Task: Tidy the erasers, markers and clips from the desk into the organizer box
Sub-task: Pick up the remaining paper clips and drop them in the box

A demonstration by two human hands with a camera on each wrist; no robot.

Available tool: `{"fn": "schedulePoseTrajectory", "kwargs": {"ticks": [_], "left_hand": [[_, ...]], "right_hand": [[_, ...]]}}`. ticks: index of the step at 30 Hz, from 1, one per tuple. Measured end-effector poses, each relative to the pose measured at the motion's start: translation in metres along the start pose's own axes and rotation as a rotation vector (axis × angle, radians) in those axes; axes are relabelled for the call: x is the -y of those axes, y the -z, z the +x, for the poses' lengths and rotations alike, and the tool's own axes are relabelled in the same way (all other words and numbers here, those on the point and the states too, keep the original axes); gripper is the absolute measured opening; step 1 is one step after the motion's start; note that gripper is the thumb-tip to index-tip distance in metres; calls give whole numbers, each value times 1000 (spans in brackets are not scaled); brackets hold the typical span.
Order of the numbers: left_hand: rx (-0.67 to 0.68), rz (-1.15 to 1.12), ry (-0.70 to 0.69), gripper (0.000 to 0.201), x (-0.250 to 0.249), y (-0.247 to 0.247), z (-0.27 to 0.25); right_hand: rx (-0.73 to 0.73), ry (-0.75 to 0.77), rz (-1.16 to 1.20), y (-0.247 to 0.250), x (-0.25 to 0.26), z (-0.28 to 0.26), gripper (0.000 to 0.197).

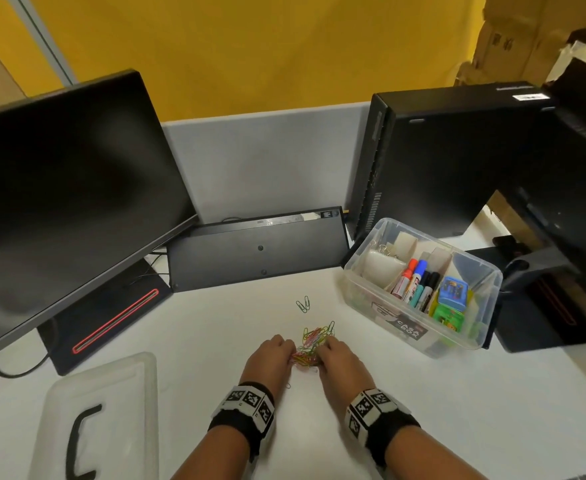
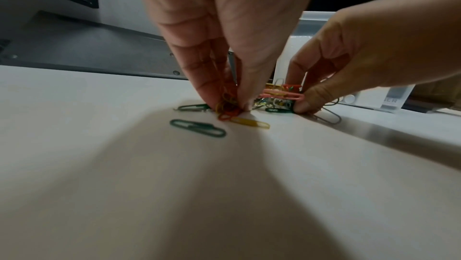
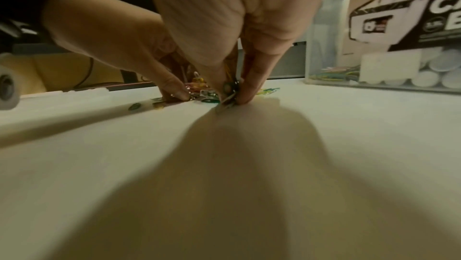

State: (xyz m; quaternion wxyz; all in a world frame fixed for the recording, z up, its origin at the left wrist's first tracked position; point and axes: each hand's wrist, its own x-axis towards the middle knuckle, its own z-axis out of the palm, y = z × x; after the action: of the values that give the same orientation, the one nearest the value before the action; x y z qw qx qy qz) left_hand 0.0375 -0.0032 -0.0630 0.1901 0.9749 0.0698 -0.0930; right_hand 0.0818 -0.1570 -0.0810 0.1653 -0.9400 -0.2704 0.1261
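The organizer box, at the right of the head view, carries a black-and-white label on its near wall reading "CASA BOX". In the right wrist view the same label sits at the upper right, cut off to "CA" above "E". In the left wrist view, "SER" shows at the right edge. The keyboard underside bears a CE mark; its other print is too small to read.

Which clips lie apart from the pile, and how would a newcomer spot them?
Start at the upturned keyboard leaning at the back of the desk. Just in front of it lie two clips, side by side. Unlike the coloured pile nearer the person, which both hands are pinching, no hand touches this pair.
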Motion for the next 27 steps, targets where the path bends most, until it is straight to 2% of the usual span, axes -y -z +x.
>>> {"fn": "schedulePoseTrajectory", "kwargs": {"ticks": [3,8,11,13,17,21,23,24,27], "left_hand": [[-30,-66,31,19,4,1,-1],[-52,-263,165,7,14,5,-8],[-53,-380,220,28,21,7,-12],[-64,-436,248,27,23,9,-15],[-143,-570,263,18,27,14,-19],[-233,-663,268,13,26,27,-27],[-248,-687,267,14,24,34,-31],[-258,-694,261,16,23,37,-32],[-288,-705,239,19,21,44,-35]], "right_hand": [[-20,-61,171,10,-4,0,16],[-44,-199,455,20,-13,-1,18],[-91,-176,545,42,-12,-6,15],[-138,-131,589,66,-8,-10,10],[-303,-46,597,129,-5,-6,10],[-468,-79,454,179,-23,22,9],[-419,-164,325,190,-32,41,6],[-343,-219,253,190,-36,54,8],[0,-341,-7,182,-42,90,17]]}}
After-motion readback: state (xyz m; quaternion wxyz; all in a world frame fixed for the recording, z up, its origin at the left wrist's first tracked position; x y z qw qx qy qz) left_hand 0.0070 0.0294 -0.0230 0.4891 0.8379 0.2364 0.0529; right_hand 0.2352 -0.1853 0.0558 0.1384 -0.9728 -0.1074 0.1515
